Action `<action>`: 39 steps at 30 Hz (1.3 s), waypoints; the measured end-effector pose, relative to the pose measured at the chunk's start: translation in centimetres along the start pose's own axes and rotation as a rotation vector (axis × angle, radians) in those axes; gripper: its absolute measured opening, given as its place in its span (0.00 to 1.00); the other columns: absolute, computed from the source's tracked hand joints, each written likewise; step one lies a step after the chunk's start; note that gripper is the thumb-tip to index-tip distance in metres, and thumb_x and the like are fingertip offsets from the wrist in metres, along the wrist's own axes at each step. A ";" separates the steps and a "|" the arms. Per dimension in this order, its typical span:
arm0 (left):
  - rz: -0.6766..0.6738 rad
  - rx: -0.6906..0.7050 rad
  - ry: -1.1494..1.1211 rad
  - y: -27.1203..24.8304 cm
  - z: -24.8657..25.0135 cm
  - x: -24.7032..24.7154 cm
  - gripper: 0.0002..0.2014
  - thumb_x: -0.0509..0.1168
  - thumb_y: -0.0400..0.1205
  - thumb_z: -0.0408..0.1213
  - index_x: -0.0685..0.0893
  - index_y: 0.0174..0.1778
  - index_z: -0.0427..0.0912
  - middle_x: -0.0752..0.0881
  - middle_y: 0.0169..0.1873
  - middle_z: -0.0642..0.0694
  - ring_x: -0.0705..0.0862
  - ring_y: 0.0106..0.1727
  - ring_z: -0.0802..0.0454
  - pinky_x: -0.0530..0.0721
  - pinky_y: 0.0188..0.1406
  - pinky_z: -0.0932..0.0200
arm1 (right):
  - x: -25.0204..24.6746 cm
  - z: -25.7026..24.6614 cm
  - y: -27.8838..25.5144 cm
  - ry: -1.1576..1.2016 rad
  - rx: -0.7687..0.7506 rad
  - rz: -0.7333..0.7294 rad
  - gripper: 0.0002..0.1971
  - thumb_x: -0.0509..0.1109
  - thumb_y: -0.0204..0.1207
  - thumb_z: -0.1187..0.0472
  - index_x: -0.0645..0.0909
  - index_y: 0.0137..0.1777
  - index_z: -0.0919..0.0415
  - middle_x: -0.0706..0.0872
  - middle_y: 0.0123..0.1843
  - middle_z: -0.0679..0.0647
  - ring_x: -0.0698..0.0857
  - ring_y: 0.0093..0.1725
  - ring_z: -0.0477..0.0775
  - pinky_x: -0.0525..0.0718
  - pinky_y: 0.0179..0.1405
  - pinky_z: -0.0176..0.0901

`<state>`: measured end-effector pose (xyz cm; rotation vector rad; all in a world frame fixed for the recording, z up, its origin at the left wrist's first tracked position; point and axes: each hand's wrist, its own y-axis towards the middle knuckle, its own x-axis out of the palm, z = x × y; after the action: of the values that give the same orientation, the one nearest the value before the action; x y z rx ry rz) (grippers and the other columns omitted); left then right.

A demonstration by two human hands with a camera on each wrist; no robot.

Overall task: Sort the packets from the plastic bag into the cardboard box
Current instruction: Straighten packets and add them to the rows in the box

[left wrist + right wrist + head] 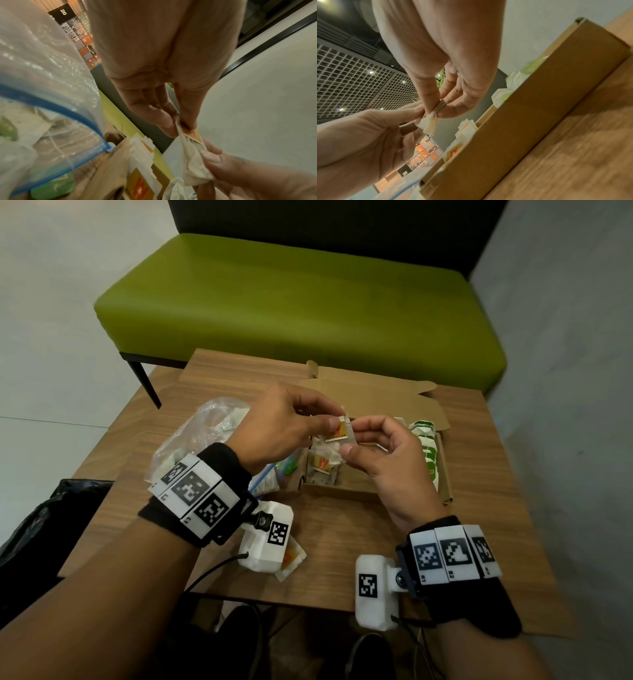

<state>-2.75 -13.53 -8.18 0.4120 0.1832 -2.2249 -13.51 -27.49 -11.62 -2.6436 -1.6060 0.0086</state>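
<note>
A small white packet with an orange-yellow label (339, 431) hangs above the open cardboard box (342, 492). My left hand (334, 419) pinches its top corner and my right hand (352, 440) pinches its right edge. In the left wrist view my left hand (181, 124) holds the packet (193, 155) at its labelled end. In the right wrist view my right hand (436, 109) grips the crumpled packet (429, 121). The clear zip plastic bag (198, 433) lies left of the box with packets inside.
The box holds white-orange packets (322, 463) at its left and green-white packets (428, 446) at its right. Another orange-white packet (291, 559) lies on the wooden table (342, 542) near the front edge. A green bench (301, 302) stands behind the table, and a black bag (34, 525) lies at left.
</note>
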 end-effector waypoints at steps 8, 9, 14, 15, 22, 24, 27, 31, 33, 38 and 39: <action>0.010 0.041 0.052 0.0 0.0 0.3 0.09 0.77 0.75 0.34 0.90 0.51 0.43 0.90 0.36 0.48 0.89 0.36 0.54 0.90 0.36 0.56 | 0.0 -0.1 -0.2 0.009 0.077 -0.069 0.13 0.77 0.77 0.69 0.84 0.60 0.63 0.92 0.49 0.59 0.92 0.46 0.51 0.89 0.40 0.40; -0.009 0.037 0.085 0.0 -0.1 0.3 0.09 0.78 0.75 0.36 0.90 0.50 0.43 0.90 0.34 0.49 0.88 0.33 0.56 0.88 0.33 0.59 | 0.0 0.0 -0.3 0.006 0.074 -0.065 0.12 0.77 0.77 0.70 0.84 0.59 0.63 0.92 0.49 0.60 0.92 0.46 0.52 0.89 0.40 0.39; -0.070 0.020 0.186 0.1 -0.4 0.0 0.04 0.78 0.75 0.40 0.89 0.40 0.47 0.88 0.27 0.50 0.85 0.27 0.57 0.82 0.27 0.63 | -0.3 0.0 -0.2 -0.047 0.080 -0.116 0.12 0.79 0.74 0.71 0.85 0.55 0.61 0.92 0.44 0.54 0.92 0.45 0.51 0.90 0.42 0.41; -0.066 0.018 0.209 0.1 -0.5 -0.1 0.04 0.78 0.75 0.40 0.90 0.39 0.46 0.88 0.27 0.50 0.86 0.28 0.54 0.84 0.28 0.60 | -0.5 0.0 -0.2 -0.118 0.079 -0.136 0.13 0.80 0.73 0.70 0.85 0.54 0.59 0.92 0.43 0.53 0.92 0.45 0.49 0.89 0.42 0.39; -0.202 -0.020 0.481 0.3 -1.6 0.0 0.04 0.78 0.75 0.41 0.92 0.43 0.47 0.89 0.34 0.55 0.85 0.33 0.63 0.80 0.33 0.66 | -0.7 0.5 -0.3 -0.700 0.087 -0.205 0.04 0.77 0.78 0.54 0.90 0.45 0.52 0.89 0.39 0.46 0.85 0.41 0.44 0.77 0.39 0.38; -0.206 -0.017 0.567 0.4 -1.7 0.0 0.06 0.78 0.75 0.42 0.92 0.46 0.48 0.88 0.36 0.58 0.83 0.36 0.64 0.75 0.33 0.69 | -0.5 0.4 -0.2 -0.753 0.122 -0.220 0.06 0.77 0.79 0.53 0.90 0.43 0.52 0.87 0.37 0.46 0.83 0.39 0.43 0.73 0.36 0.37; -0.196 0.001 0.671 0.3 -1.7 0.2 0.08 0.78 0.74 0.44 0.91 0.47 0.50 0.86 0.38 0.58 0.81 0.39 0.62 0.75 0.36 0.65 | -0.1 0.3 0.2 -0.812 0.176 -0.245 0.07 0.77 0.78 0.52 0.91 0.43 0.53 0.87 0.39 0.46 0.83 0.44 0.46 0.75 0.40 0.39; -0.189 0.012 0.691 0.2 -1.6 0.3 0.07 0.78 0.75 0.41 0.91 0.47 0.49 0.87 0.40 0.55 0.82 0.41 0.59 0.75 0.36 0.66 | 0.3 0.2 0.5 -0.849 0.209 -0.238 0.07 0.76 0.79 0.51 0.92 0.46 0.52 0.89 0.47 0.49 0.84 0.50 0.48 0.79 0.47 0.43; -0.175 0.033 0.706 0.3 -1.7 0.5 0.07 0.78 0.75 0.41 0.92 0.47 0.49 0.87 0.40 0.54 0.81 0.41 0.59 0.72 0.33 0.69 | 0.6 0.4 0.6 -0.878 0.181 -0.192 0.07 0.77 0.78 0.50 0.92 0.45 0.52 0.89 0.46 0.49 0.85 0.50 0.49 0.82 0.49 0.45; -0.138 0.001 0.754 0.4 -1.9 0.6 0.07 0.78 0.74 0.41 0.92 0.47 0.49 0.82 0.38 0.56 0.80 0.42 0.56 0.76 0.38 0.60 | 0.9 0.7 0.7 -0.894 0.162 -0.147 0.07 0.80 0.75 0.50 0.90 0.41 0.52 0.89 0.43 0.49 0.86 0.48 0.51 0.87 0.51 0.49; -0.143 -0.012 0.754 0.5 -1.9 0.6 0.07 0.78 0.74 0.42 0.92 0.47 0.49 0.82 0.38 0.57 0.81 0.43 0.55 0.79 0.40 0.58 | 0.8 0.7 0.7 -0.878 0.164 -0.141 0.08 0.81 0.73 0.51 0.88 0.39 0.53 0.88 0.41 0.48 0.87 0.46 0.51 0.87 0.50 0.50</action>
<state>-2.26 -13.75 -10.13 1.2500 0.6354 -2.0997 -12.59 -27.07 -12.32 -2.5056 -1.8371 1.3879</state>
